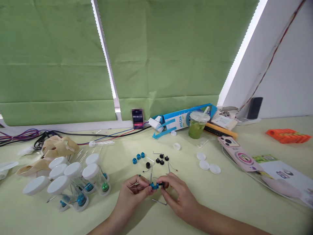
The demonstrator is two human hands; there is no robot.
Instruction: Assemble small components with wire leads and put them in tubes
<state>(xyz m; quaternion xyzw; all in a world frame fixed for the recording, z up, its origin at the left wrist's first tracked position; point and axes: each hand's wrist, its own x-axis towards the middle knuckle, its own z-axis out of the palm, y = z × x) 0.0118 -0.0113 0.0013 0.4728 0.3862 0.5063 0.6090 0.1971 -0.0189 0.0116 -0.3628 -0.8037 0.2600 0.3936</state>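
Near the front middle of the table, my left hand (130, 194) pinches a small blue metal fitting (154, 186). Thin wire-like rods stick out past its fingers. My right hand (181, 195) grips a small black stepped knob (160, 185), which meets the right end of the blue fitting; I cannot tell whether they are joined. Just beyond my hands lie three blue metal caps (138, 156) and several black knobs (161, 162). Bent metal rods lie among them, and an L-shaped metal rod (158, 202) rests below the fingers.
Clear tubes with white lids (91, 171) stand at the left, with blue or green parts inside. Loose white lids (204, 165), a green drink in a plastic cup (196, 127), and a pink phone (239, 153) are to the right. Cables (70, 133) run along the back.
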